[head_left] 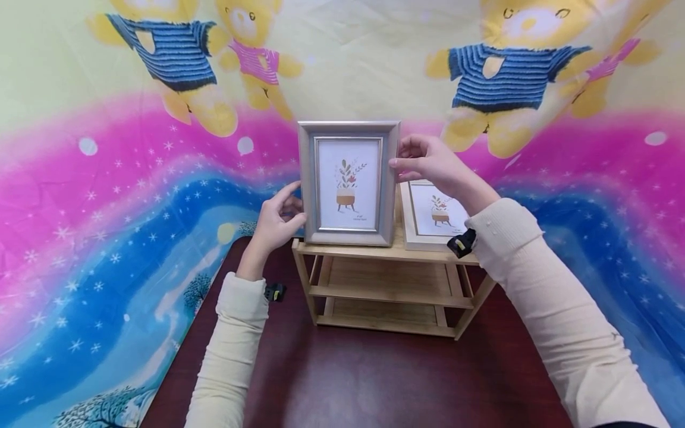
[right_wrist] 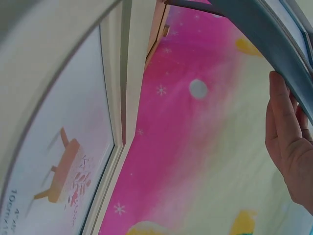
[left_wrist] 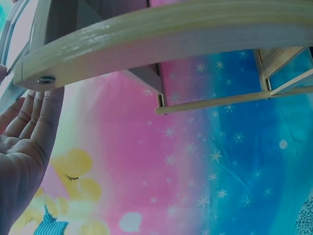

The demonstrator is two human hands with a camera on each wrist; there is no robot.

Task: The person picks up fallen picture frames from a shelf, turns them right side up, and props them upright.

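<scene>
A silver-grey picture frame (head_left: 346,236) with a potted-plant print stands upright on the left of a wooden rack's top (head_left: 374,253). My left hand (head_left: 275,221) holds its lower left edge, thumb in front and fingers around the side. At its upper right edge, my right hand (head_left: 436,166) pinches the frame between thumb and fingers. In the right wrist view the right hand (right_wrist: 293,147) touches the grey frame's side (right_wrist: 264,39). The left wrist view shows the left hand (left_wrist: 29,132) beside the rack's top bar (left_wrist: 161,41).
A second, pale frame (head_left: 423,243) with a similar print leans back on the rack's right side, under my right forearm. Two lower shelves (head_left: 382,324) sit beneath. The rack stands on a dark red table (head_left: 374,380), with a printed bear cloth (head_left: 364,71) behind.
</scene>
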